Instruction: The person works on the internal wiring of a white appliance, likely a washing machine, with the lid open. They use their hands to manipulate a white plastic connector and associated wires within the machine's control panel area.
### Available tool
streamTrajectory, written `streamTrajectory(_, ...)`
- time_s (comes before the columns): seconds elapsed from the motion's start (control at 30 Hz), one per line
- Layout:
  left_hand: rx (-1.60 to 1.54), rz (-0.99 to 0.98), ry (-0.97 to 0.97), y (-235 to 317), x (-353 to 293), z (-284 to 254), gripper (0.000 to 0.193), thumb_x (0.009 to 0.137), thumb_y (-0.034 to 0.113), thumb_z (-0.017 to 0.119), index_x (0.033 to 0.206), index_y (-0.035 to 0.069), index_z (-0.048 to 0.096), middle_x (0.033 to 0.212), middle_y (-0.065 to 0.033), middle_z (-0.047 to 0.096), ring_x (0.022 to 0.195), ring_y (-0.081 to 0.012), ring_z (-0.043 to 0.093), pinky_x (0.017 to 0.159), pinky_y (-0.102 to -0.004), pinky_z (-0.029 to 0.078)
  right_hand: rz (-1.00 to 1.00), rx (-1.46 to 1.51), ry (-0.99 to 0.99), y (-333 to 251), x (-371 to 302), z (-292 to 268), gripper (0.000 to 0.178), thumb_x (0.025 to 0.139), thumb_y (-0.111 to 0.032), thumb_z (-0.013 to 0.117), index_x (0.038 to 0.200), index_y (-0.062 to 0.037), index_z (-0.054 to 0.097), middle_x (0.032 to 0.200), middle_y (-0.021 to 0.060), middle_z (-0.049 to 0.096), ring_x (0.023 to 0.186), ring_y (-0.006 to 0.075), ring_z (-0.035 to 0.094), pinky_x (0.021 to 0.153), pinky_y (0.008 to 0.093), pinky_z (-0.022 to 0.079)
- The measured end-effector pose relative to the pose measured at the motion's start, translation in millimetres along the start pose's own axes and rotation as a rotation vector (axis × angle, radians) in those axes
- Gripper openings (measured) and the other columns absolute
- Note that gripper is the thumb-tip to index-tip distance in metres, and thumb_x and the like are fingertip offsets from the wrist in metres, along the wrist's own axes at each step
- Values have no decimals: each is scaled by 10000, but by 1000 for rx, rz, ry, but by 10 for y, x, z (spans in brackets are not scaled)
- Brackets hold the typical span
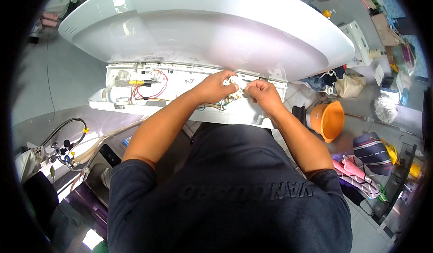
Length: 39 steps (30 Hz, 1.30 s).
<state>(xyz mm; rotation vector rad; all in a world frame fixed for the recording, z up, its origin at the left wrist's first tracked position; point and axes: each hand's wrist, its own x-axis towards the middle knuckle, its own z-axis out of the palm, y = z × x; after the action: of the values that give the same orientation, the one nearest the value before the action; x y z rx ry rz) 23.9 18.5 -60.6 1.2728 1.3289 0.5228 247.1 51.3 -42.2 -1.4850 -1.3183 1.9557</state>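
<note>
In front of me lies the long white housing [180, 79] of an appliance, opened up with wiring inside. My left hand [215, 89] grips a small white round part [233, 80] between thumb and fingers, with thin coloured wires [224, 102] hanging below it. Just to its right, my right hand [265, 95] is closed in a pinch; whatever its fingertips hold is too small to make out. A yellow-and-black handled screwdriver [140, 82] rests in the housing's left part, beside red wires [163, 85].
A large glossy white curved cover [189, 32] rises beyond the housing. On the floor at right are an orange bucket [331, 121], a white fluffy duster [385, 108] and bundled cloths [356, 174]. Gauges with hoses [65, 154] sit at far left.
</note>
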Motion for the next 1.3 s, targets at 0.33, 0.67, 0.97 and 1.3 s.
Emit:
streamTrajectory(0.33, 14, 15, -52, 24, -24, 2, 546, 972, 293, 697, 1433, 47, 538, 1205, -161, 631, 933, -155, 640, 813, -297, 519, -28, -82, 37, 61, 15, 13, 111, 906, -135, 732, 873, -34, 703, 754, -19, 662, 638, 51, 534, 593, 236, 430)
streamTrajectory(0.67, 4, 59, -39, -7, -25, 43, 532, 976, 244, 695, 1418, 6, 520, 1110, -113, 683, 905, -135, 652, 786, -284, 532, -51, -137, 62, 73, 29, 8, 133, 876, -151, 740, 852, -28, 697, 747, -17, 658, 657, 61, 544, 608, 241, 435)
streamTrajectory(0.97, -5, 50, -3, 42, -69, 59, 524, 927, 281, 710, 1351, 15, 555, 1081, -137, 704, 910, -185, 679, 809, -328, 540, -65, -252, 98, 77, 34, 16, 149, 842, -180, 740, 831, -35, 706, 735, -7, 663, 661, 78, 567, 629, 262, 464)
streamTrajectory(1.3, -83, -63, 30, 186, -101, 25, 438, 881, 151, 747, 1276, 52, 586, 1015, -44, 674, 883, -107, 636, 776, -257, 515, -142, -303, 101, -1, -45, 91, 137, 914, -161, 722, 849, -45, 686, 721, -58, 603, 648, 32, 491, 598, 229, 409)
